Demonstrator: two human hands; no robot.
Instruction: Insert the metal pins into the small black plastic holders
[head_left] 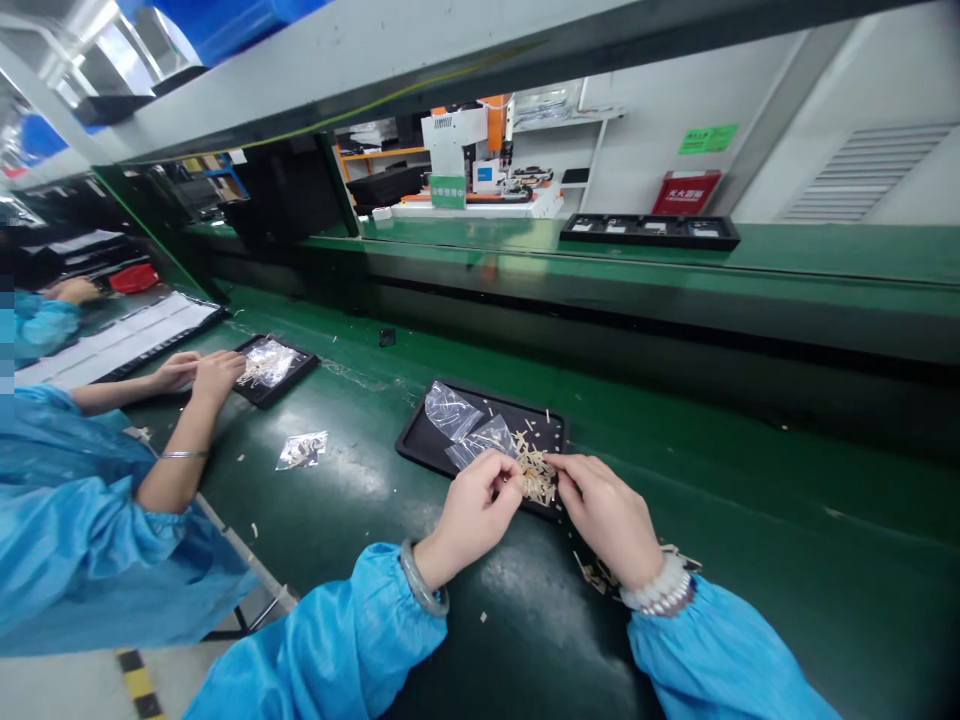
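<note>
White Chinese characters reading "灭火器箱", marking a fire extinguisher box, stand out on a red box (686,193) at 2 o'clock, with a line of smaller print beneath them too fine to read. At 12 o'clock, a green sign (448,192) on the front of a white machine (456,135) carries pale Chinese characters, the last three appearing as "使用中", or "in use", the first ones blurred. Dark lettering on a bright green notice (708,139), fixed to the wall (757,100) above the red box, is too small to read, as is the mark on a blue label (485,174) at 12 o'clock
</note>
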